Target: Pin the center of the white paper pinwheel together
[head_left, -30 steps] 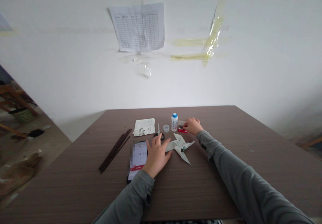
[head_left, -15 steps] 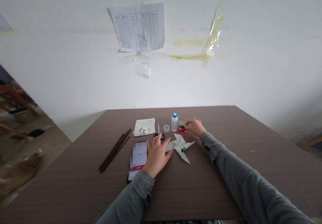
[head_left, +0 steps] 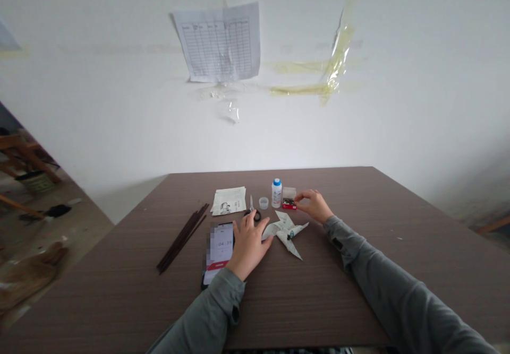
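Observation:
My left hand (head_left: pixel 250 245) rests with its fingers spread between the phone (head_left: pixel 217 253) and a paper pinwheel (head_left: pixel 286 233), its fingertips close to the handles of the scissors (head_left: pixel 255 214). The pinwheel is folded from printed paper and has a small greenish piece near its middle. My right hand (head_left: pixel 314 205) reaches to a small red box (head_left: pixel 289 206) of little dark metal pieces. Its thumb and forefinger come together at the box's right edge. What they pinch, if anything, is too small to make out.
Behind the pinwheel stand a white bottle (head_left: pixel 276 193) with a blue cap and a small clear cup (head_left: pixel 263 203). Printed paper sheets (head_left: pixel 229 201) lie at the back left. Several thin dark sticks (head_left: pixel 182 240) lie left of the phone. A wall (head_left: pixel 255 141) borders the table's far edge.
My right hand has shifted slightly right, back from over the red box, so more of the box and its contents shows. The left hand stays in place.

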A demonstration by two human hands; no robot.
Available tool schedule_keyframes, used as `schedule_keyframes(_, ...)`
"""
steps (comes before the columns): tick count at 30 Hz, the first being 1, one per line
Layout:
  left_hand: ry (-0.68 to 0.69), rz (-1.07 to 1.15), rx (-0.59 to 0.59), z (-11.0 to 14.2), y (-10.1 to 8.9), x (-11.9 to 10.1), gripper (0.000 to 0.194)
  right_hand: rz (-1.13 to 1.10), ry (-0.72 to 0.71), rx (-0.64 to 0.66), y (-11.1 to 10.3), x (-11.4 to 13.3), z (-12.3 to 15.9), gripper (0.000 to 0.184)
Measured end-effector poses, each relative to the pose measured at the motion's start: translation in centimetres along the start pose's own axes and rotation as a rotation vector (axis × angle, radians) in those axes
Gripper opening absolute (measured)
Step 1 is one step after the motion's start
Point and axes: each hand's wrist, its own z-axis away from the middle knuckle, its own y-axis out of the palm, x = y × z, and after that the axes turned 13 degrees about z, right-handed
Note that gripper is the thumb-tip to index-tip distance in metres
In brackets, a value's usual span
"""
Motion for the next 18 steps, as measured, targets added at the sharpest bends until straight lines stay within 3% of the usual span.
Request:
schedule_keyframes(8,0.046,0.158,-0.077,-0.3,0.8,-0.3,0.032,-0.179,-0.151,0.059,-0.7,-0.3,3.8,0.007)
schedule_keyframes(18,0.153,0.349,-0.105,-0.1,1.6,-0.7,0.022,-0.349,-0.176,0.116,1.2,0.3,7.2,0.01)
